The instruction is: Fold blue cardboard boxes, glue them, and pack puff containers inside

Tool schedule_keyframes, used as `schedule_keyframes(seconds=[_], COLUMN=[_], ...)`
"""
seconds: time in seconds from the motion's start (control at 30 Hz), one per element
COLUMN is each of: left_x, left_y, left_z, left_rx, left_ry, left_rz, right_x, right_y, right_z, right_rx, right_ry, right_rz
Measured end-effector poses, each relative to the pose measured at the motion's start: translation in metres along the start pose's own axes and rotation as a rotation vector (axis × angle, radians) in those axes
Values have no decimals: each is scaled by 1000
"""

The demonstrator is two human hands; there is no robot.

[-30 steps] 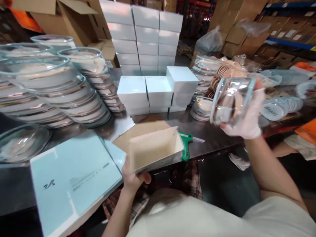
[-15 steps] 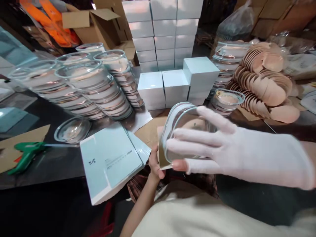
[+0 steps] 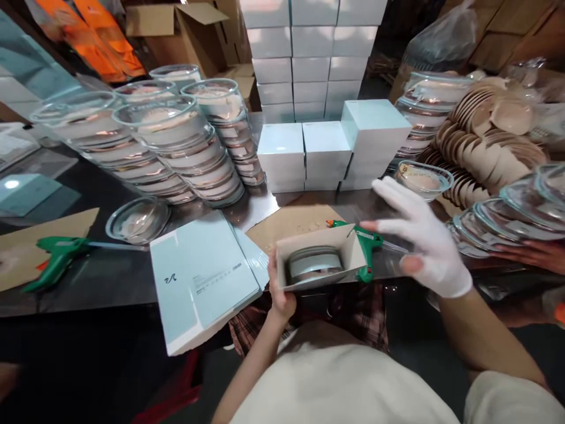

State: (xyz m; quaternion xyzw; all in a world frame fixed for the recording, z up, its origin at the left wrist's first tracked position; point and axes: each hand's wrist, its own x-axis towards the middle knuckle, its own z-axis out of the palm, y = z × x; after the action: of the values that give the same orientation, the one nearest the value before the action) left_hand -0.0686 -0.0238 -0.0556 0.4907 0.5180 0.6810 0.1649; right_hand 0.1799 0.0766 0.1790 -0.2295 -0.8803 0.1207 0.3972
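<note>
My bare left hand (image 3: 280, 294) grips the left side of an open white box (image 3: 355, 253), tilted so its inside faces me. Glass dishes (image 3: 314, 262) sit on edge within the box. To the right, my white-gloved right hand (image 3: 419, 235) is off the box, fingers spread and holding nothing. Just behind the box's right end lies a green glue gun (image 3: 368, 241), partly hidden by it. A stack of flat pale-blue box blanks (image 3: 203, 277) lies left of my left hand. A sheet of brown cardboard (image 3: 295, 221) is on the table behind the box.
Stacks of glass dishes (image 3: 176, 147) stand at the left, near a second green glue gun (image 3: 59, 256). White boxes (image 3: 326, 150) line the back. Brown oval pads (image 3: 481, 153) are piled right. Another person's hand (image 3: 538, 256) touches a row of dishes (image 3: 498, 218). An orange vest (image 3: 101, 41) shows behind.
The glass dishes have gone from beneath my right hand into the box. My right hand has drawn back, away from the box. Another person's hand and more dishes have appeared at the right.
</note>
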Motion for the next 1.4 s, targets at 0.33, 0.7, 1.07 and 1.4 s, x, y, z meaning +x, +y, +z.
schedule_keyframes(seconds=[0.33, 0.7, 1.07, 1.4], left_x=[30, 45, 44, 14], left_y=[40, 44, 37, 78], left_z=[-1, -22, -24, -29], left_rx=[-251, 92, 119, 175], left_ry=[5, -37, -49, 24], left_rz=[249, 324, 457, -75], right_x=[-63, -66, -71, -88], right_y=[-5, -1, 42, 26], right_z=[116, 87, 80, 74], right_rx=[567, 407, -197, 389], right_ry=[261, 310, -211, 372], right_rz=[391, 847, 1475, 1306])
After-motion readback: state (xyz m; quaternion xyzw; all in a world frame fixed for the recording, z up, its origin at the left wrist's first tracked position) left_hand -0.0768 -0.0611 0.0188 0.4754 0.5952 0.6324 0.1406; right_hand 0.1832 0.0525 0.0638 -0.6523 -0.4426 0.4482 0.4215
